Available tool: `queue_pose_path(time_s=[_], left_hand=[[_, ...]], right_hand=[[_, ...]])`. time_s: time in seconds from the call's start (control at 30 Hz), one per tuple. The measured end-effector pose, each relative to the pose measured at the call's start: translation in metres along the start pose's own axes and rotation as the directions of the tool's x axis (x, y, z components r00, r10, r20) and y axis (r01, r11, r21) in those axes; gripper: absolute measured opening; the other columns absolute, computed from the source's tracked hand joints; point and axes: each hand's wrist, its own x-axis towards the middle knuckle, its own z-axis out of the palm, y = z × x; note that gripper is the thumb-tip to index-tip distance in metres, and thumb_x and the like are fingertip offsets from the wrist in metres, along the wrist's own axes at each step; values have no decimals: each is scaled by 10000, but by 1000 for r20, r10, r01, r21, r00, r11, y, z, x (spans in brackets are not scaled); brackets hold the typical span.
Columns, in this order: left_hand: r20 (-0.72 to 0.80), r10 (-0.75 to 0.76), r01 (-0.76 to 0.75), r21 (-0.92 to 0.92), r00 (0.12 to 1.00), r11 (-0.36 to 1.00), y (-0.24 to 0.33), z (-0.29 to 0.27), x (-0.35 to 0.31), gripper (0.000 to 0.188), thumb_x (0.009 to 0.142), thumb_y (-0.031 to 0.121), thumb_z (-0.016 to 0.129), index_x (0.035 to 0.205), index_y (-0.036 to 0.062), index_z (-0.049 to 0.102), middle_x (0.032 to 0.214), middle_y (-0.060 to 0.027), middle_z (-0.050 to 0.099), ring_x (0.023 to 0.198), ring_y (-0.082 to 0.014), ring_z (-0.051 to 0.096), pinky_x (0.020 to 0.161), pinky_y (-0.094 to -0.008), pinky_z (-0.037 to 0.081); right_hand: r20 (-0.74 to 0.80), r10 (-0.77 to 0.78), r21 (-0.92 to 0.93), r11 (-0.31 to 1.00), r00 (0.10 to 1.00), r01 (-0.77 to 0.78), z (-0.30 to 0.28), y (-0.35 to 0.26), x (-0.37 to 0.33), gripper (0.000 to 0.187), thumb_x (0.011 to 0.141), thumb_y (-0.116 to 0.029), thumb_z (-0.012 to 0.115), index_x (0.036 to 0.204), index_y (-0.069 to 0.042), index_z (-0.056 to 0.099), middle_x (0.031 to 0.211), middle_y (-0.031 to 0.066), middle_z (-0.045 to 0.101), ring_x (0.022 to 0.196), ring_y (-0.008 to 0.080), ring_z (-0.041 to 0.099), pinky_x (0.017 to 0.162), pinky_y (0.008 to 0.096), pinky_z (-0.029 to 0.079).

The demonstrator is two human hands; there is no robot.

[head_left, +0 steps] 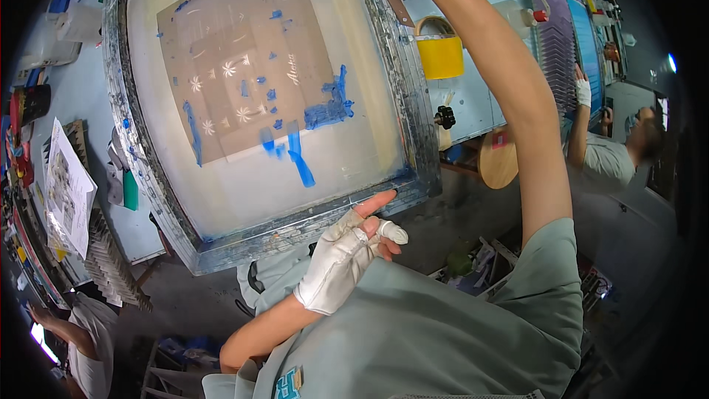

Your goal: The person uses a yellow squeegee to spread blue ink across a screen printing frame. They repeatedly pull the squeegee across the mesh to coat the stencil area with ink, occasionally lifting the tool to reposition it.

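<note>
A silk-screen printing frame [295, 220] with a worn grey edge lies tilted in front of me. Its pale mesh [244, 177] bears a brown-tinted area with small palm shapes and script lettering. Patches of blue tape [329, 109] dot the mesh. At the near edge of the frame is my left hand [343, 258] in a white fingerless glove. Its index finger stretches along the edge while the other fingers curl, one of them wrapped in white; I see nothing held. My right arm [502, 66] reaches over the frame's right side, and its hand lies beyond the upper border.
Right of the frame are a yellow band-shaped object [441, 58], a black knob [444, 117], a round wooden board [498, 161] and a container with a red cap [540, 16]. Printed sheets [68, 188] hang at left. Other people [609, 159] work at right and lower left.
</note>
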Motion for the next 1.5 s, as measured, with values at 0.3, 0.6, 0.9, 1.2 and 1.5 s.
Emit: queue_pose_path(time_s=[0.3, 0.6, 0.9, 1.2, 1.5], left_hand=[[13, 17, -17, 25, 1000, 1000, 0, -1, 0, 596, 1062, 272, 572, 1541, -26, 382, 1075, -122, 709, 926, -180, 645, 835, -300, 496], [14, 11, -11, 11, 1000, 1000, -2, -3, 2, 580, 1068, 252, 562, 1543, -24, 377, 1078, -118, 706, 920, -173, 648, 819, -289, 501], [51, 24, -24, 0, 998, 1000, -2, -5, 2, 607, 1058, 255, 585, 1544, -36, 367, 1071, -133, 703, 918, -182, 655, 813, -291, 513], [27, 25, -26, 35, 999, 999, -1, -1, 1, 564, 1070, 227, 536, 1539, -38, 369, 1029, -160, 681, 896, -195, 659, 813, -293, 516], [68, 33, -33, -5, 997, 999, -4, -7, 3, 620, 1062, 228, 559, 1553, -62, 316, 1051, -179, 686, 908, -212, 669, 823, -304, 526]], right_hand=[[113, 116, 1, 993, 987, -117, -9, -16, -4, 237, 792, -219, 777, 946, -51, 712, 917, 104, 719, 927, 220, 690, 849, 351, 542], [221, -47, -108, 992, 974, 73, -14, -29, -4, 497, 758, -238, 835, 1126, -15, 585, 1099, 187, 643, 1066, 329, 637, 947, 399, 515], [157, -146, -273, 944, 977, 185, -13, -15, -6, 452, 738, -169, 777, 1119, -13, 590, 1093, 198, 631, 1070, 381, 609, 956, 446, 499], [18, -335, -394, 863, 942, 315, -10, -21, -13, 374, 834, -97, 638, 1184, 27, 596, 1117, 227, 620, 1100, 416, 582, 988, 490, 477], [296, -105, -456, 858, 949, 237, 9, -36, -51, 401, 1003, -288, 585, 1311, -32, 602, 1291, 166, 632, 1226, 352, 576, 1048, 447, 459]])
